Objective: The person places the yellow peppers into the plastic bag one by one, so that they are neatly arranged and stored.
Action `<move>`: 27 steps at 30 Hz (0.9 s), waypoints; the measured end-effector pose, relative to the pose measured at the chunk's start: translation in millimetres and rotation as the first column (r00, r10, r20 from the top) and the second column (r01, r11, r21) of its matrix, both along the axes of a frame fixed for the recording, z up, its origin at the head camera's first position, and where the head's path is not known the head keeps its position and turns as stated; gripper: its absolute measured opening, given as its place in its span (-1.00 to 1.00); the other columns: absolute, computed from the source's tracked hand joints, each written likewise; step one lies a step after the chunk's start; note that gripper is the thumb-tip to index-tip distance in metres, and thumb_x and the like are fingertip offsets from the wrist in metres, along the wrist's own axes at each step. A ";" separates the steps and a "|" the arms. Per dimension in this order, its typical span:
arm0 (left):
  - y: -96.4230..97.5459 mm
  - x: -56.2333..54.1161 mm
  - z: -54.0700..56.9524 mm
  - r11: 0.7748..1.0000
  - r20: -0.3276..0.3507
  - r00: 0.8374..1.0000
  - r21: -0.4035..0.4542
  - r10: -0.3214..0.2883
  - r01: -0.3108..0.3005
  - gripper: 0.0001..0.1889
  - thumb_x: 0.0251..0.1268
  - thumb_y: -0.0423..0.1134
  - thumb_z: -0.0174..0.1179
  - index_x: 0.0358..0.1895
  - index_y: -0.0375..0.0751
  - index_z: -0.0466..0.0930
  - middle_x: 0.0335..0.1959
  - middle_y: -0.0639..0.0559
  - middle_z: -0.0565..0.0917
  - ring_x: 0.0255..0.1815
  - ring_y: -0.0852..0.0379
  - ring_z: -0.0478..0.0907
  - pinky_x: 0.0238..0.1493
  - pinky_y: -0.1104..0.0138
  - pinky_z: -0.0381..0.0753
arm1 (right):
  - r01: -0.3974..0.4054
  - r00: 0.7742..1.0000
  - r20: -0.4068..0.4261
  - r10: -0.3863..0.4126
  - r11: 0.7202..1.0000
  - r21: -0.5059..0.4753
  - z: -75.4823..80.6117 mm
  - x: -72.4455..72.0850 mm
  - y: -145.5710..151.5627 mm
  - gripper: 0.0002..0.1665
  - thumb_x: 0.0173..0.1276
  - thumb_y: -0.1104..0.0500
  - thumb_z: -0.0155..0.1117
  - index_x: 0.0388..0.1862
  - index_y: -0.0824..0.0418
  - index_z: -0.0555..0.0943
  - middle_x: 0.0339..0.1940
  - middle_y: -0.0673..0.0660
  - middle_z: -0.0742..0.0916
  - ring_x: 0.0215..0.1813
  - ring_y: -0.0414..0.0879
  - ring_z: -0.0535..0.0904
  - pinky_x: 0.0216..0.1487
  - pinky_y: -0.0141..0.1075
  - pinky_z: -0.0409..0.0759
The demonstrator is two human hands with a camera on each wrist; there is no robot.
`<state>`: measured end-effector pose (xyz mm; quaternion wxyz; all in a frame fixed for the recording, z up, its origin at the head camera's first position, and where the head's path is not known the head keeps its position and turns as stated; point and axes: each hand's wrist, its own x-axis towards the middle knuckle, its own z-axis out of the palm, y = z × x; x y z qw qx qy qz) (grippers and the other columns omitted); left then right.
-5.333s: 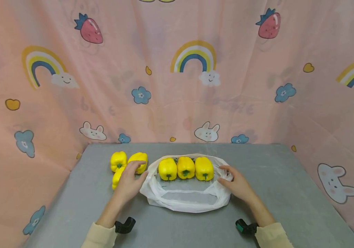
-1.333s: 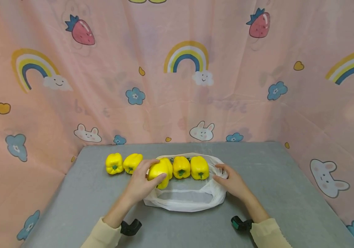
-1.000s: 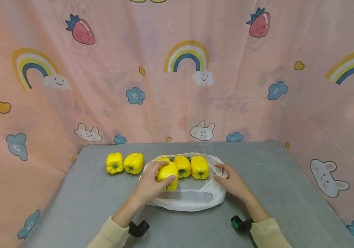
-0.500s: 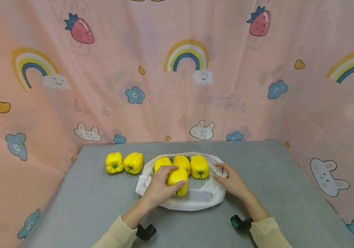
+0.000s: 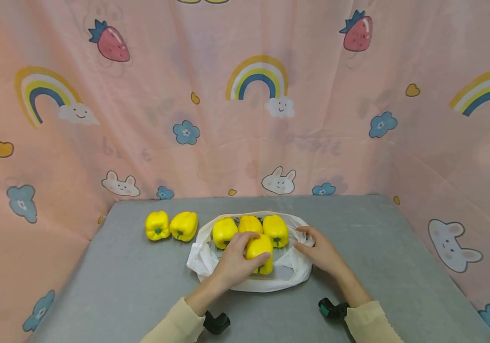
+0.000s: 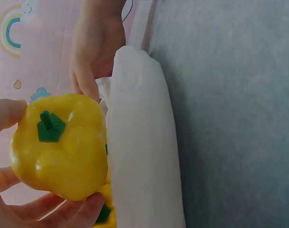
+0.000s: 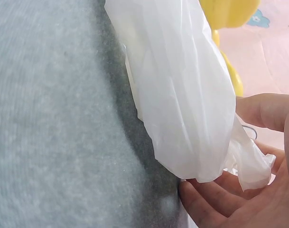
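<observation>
My left hand (image 5: 233,266) grips a yellow bell pepper (image 5: 260,248) over the front half of an open white plastic bag (image 5: 266,286). In the left wrist view the thumb and fingers curl round this pepper (image 6: 63,156), its green stem facing the camera. Three more yellow peppers (image 5: 275,230) sit in a row along the bag's back side; the left hand partly overlaps them. At the bag's right rim my right hand (image 5: 325,251) holds the plastic, with thumb inside and fingers beneath in the right wrist view, where the bag (image 7: 182,95) bulges down to the table.
Two yellow peppers (image 5: 184,226) lie side by side on the grey table (image 5: 99,295), left of the bag. A pink patterned curtain (image 5: 142,119) hangs behind the table and at both sides. Black wrist cameras (image 5: 217,323) are worn at both wrists.
My left hand took a pepper from the left group and carried it right, across to the bag's front middle. The bag's left rim shows again. My right hand has stayed on the right rim.
</observation>
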<state>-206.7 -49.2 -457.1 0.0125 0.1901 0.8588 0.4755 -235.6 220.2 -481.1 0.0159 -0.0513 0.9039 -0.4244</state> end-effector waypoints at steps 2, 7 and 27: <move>4.7 -0.3 -3.0 1.000 0.006 1.000 0.003 -0.007 0.007 -0.43 0.31 0.20 0.28 0.26 -0.02 0.51 0.27 -0.01 0.48 0.19 0.04 0.44 0.23 0.00 0.47 | 0.004 1.000 0.002 -0.004 1.000 0.000 -0.3 -0.3 0.2 -0.34 0.48 0.02 0.29 0.44 0.27 0.40 0.42 0.43 0.46 0.43 0.35 0.35 0.38 0.32 0.29; 16.2 -1.6 -10.4 1.000 0.007 1.000 -0.007 -0.008 0.008 -0.42 0.30 0.22 0.28 0.25 -0.03 0.52 0.23 0.00 0.49 0.14 0.07 0.45 0.17 0.05 0.49 | 0.005 1.000 0.003 -0.005 1.000 -0.004 -2.1 -0.8 1.1 -0.34 0.49 0.03 0.28 0.45 0.26 0.39 0.42 0.42 0.45 0.43 0.35 0.33 0.38 0.33 0.28; 38.0 0.2 -22.1 1.000 0.050 0.999 -0.031 0.001 0.001 -0.40 0.29 0.28 0.26 0.22 -0.05 0.54 0.11 -0.02 0.52 0.00 0.09 0.48 0.02 0.12 0.54 | 0.007 1.000 -0.012 -0.007 1.000 -0.004 -2.3 1.0 -0.5 -0.35 0.48 0.02 0.29 0.43 0.27 0.42 0.40 0.42 0.48 0.41 0.35 0.36 0.37 0.34 0.29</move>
